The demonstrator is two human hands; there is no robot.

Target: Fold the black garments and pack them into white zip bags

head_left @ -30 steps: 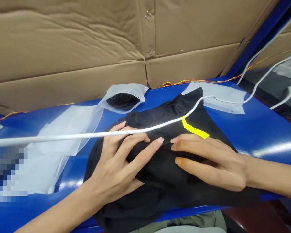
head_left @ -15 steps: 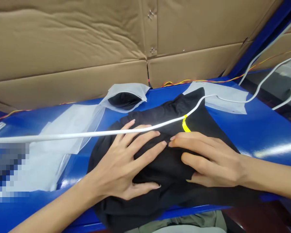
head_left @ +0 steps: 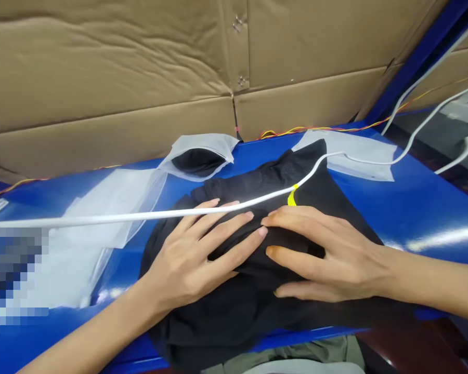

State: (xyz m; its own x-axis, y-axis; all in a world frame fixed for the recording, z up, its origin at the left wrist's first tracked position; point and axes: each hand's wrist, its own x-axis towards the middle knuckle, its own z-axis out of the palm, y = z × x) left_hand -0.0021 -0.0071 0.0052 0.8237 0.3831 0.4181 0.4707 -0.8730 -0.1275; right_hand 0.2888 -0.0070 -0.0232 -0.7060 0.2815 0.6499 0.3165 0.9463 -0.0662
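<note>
A black garment lies rumpled on the blue table in front of me. My left hand rests on it with the fingers stretched out, its thumb mostly hidden under the palm. My right hand touches the cloth from the other side, fingers apart and curved, their tips close to my left index finger. Neither hand shows a grip on the fabric. A yellow strip shows just beyond my right knuckles. Across the view, over the garment and the left fingertips, passes a white cable.
At the back a translucent bag holds something black. Flat translucent bags lie on the left, another at the back right. Brown cardboard walls the rear of the blue table. Red and yellow wires run along its foot.
My right hand has shifted slightly left, its fingers reaching further over the cloth and spreading. My left thumb has drawn in under the hand. The yellow strip is now partly bunched.
</note>
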